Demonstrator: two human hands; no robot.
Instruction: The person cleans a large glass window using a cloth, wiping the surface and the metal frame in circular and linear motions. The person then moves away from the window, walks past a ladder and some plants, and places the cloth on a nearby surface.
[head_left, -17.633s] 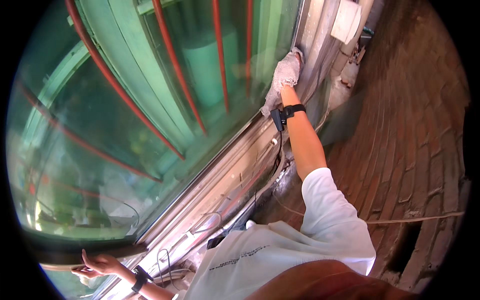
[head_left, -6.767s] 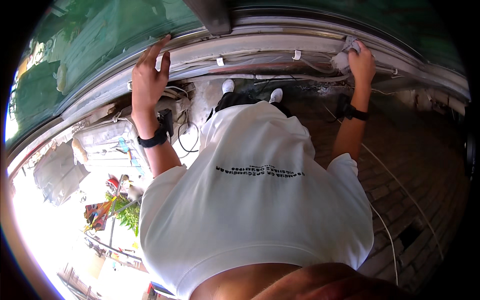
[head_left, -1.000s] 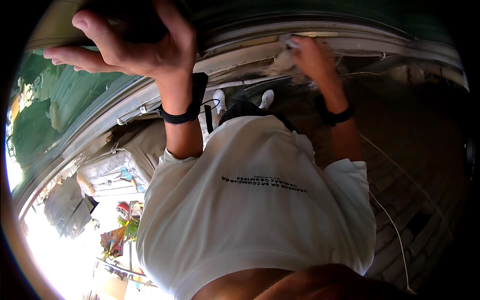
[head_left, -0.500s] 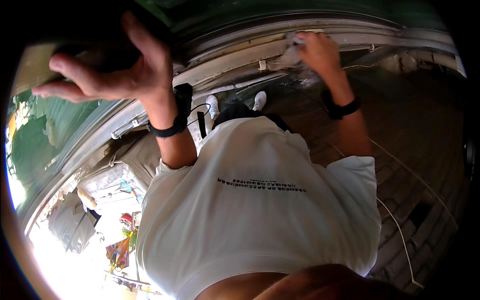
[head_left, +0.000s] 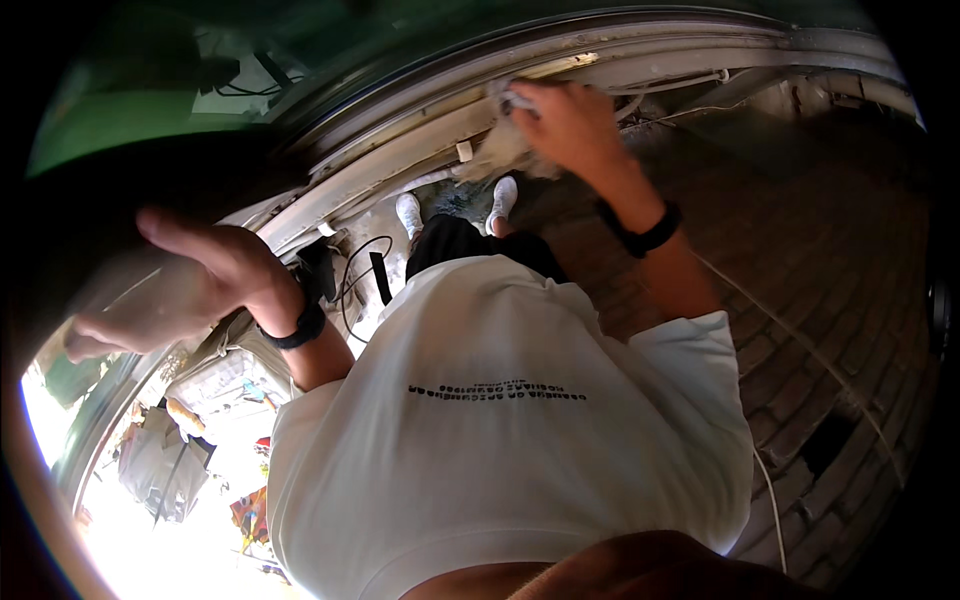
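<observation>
Tho it's blurry, cloth (head_left: 507,146) looks lt. grey-tan.

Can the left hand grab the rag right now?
Probably not from there: the left hand is open but well apart from the rag, which is in the grip of the right hand.

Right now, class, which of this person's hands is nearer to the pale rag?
The right. The right hand grips the pale rag at the window ledge; the left hand is off to the left, apart from it.
</observation>
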